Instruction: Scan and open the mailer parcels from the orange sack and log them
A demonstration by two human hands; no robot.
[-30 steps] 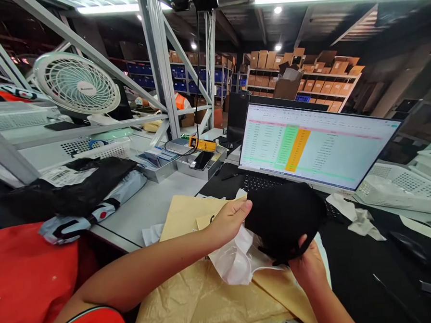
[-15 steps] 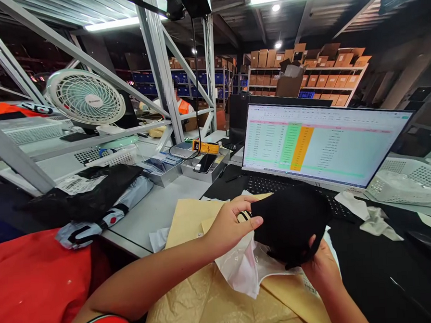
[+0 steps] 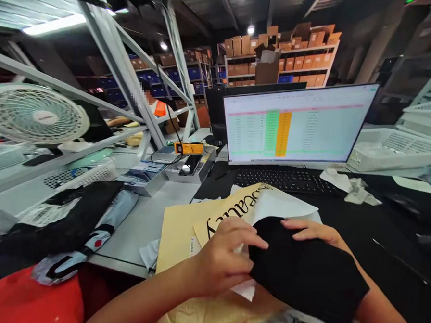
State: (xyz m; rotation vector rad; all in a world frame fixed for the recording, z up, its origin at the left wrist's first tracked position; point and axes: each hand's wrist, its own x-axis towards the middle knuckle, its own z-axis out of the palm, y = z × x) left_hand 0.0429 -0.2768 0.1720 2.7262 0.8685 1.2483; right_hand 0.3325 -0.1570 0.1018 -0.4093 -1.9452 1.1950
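A plain black cloth item (image 3: pixel 304 277) lies spread before me, its exact kind not clear. At its left edge my left hand (image 3: pixel 227 257) grips it, index finger stretched over the cloth and the other fingers curled. My right hand (image 3: pixel 313 231) has its fingers hooked over the top edge, with the thumb hidden and the cloth hanging across the wrist. Underneath are white sheeting (image 3: pixel 281 204) and a tan padded mailer (image 3: pixel 182 221) with large black lettering.
Behind the mailer are a keyboard (image 3: pixel 285 179) and a monitor (image 3: pixel 296 128) showing a spreadsheet. Black plastic parcels (image 3: pixel 69 207) lie on the left, near grey trays (image 3: pixel 148 186) and a fan (image 3: pixel 36 115). Crumpled white scraps (image 3: pixel 359 190) lie at right. A person (image 3: pixel 158 106) is farther back.
The black cloth has come lower and nearer, turned flatter. My right hand has shifted from its lower edge to its top edge. More mailer lettering shows, and the view has swung right.
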